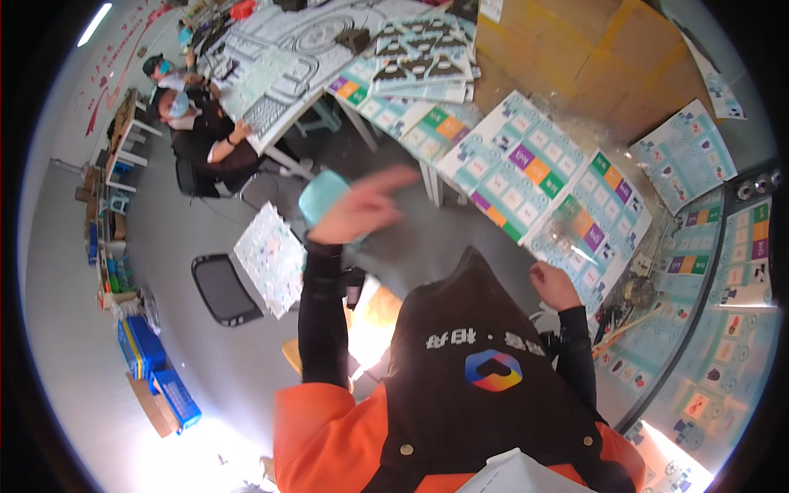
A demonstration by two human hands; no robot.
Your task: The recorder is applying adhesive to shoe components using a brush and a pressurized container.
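Hands, 2, bare.
Left hand (362,209): raised, blurred, fingers extended toward the right; nothing seen in its grasp. Teal stool (319,197) behind it in view.
Right hand (555,286): fingers curled, just beside the lower edge of a printed sheet; cannot tell whether it grips anything or touches the paper.

Printed sheets, 2, side by side on the near tabletop (606,135): left sheet (503,174) and right sheet (610,215), pale blue with white panels and purple, orange and green blocks. Right sheet carries a bright glare streak.

Sheet stack (423,70): white, blue and black, at the far end of the sheets.
Cardboard (567,62): large, brown, taped, beyond the sheets.
Loose printed sheet (686,156): near the cardboard, at right.

Far tabletop (292,119): white, topped by a black line drawing (325,37). Co-workers, 2, beside it: nearer one (209,131) in dark clothing, farther one (168,76) in a cap.

Speckled board (273,259): beside a black chair back (226,289).
Blue boxes, 2 (141,345): on the floor, lower left.
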